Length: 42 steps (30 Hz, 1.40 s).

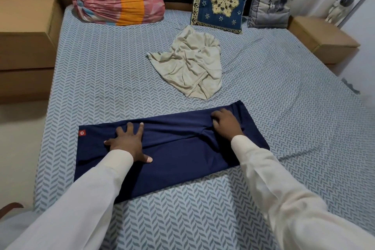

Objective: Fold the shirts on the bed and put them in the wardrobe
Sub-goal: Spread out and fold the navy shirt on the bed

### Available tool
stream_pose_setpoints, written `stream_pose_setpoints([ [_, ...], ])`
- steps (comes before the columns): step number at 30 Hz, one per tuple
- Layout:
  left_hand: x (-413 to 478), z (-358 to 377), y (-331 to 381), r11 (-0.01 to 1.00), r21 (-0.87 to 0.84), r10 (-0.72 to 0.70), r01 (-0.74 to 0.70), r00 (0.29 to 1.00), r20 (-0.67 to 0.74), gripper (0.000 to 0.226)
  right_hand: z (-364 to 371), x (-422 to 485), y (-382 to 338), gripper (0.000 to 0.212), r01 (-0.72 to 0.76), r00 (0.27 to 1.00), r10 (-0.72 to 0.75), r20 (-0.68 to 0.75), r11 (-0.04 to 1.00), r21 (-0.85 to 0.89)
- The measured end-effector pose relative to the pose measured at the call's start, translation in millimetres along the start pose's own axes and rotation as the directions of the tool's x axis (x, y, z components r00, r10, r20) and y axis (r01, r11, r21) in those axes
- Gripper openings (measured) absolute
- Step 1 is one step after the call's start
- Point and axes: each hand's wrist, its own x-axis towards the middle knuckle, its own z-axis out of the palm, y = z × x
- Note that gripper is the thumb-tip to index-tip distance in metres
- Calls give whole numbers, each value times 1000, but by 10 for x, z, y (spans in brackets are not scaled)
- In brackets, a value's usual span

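Your left hand (pixel 129 145): fingers spread, pressed flat on navy shirt (pixel 178 154), folded to long strip across near part of bed (pixel 97 71). Beige shirt (pixel 190 65) crumpled farther back, apart. Your right hand (pixel 226 124): fingers curled, bunching navy cloth.
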Motion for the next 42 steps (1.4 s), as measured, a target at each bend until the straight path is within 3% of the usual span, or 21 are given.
stream_pose_setpoints([
  [3,2,0,8,1000,6,-3,3,1000,6,133,-74,150,176,37,-247,968,248,-35,969,16],
  [6,19,-8,22,1000,12,-6,6,1000,10,134,-241,171,347,41,-426,897,438,-53,891,156],
  [10,45,-19,45,1000,21,-14,14,1000,15,136,-342,270,466,51,-450,892,449,52,874,184],
  [14,51,-19,43,1000,21,-8,8,1000,16,135,-372,311,537,47,-472,873,488,-18,852,228],
  [21,54,10,17,1000,-15,9,-9,1000,-12,135,-392,305,350,52,-525,850,521,72,848,69],
  [25,-1,137,-45,996,-76,40,-48,994,-100,130,-409,52,330,50,-624,754,656,-33,731,274],
  [28,-33,228,-118,987,-137,56,-77,987,-151,110,-374,-168,370,50,-605,732,681,-25,666,436],
  [30,-38,251,-189,976,-186,74,-117,972,-222,79,-399,-226,364,44,-585,732,679,-61,671,456],
  [33,-66,358,-384,950,-229,82,-211,878,-471,29,-422,-357,249,29,-396,819,522,-236,814,426],
  [35,-69,456,-537,962,-147,103,-231,803,-587,13,-357,-452,167,18,-201,941,284,-184,907,371],
  [37,-103,525,-672,971,-122,87,-206,780,-620,13,-287,-570,72,13,-66,997,76,-32,968,240],
  [39,-147,581,-767,968,-143,79,-207,789,-610,20,-213,-689,29,24,20,997,-28,71,993,121],
  [42,-196,692,-879,960,-125,119,-252,766,-632,21,-82,-833,23,38,107,992,-103,68,993,-54],
])
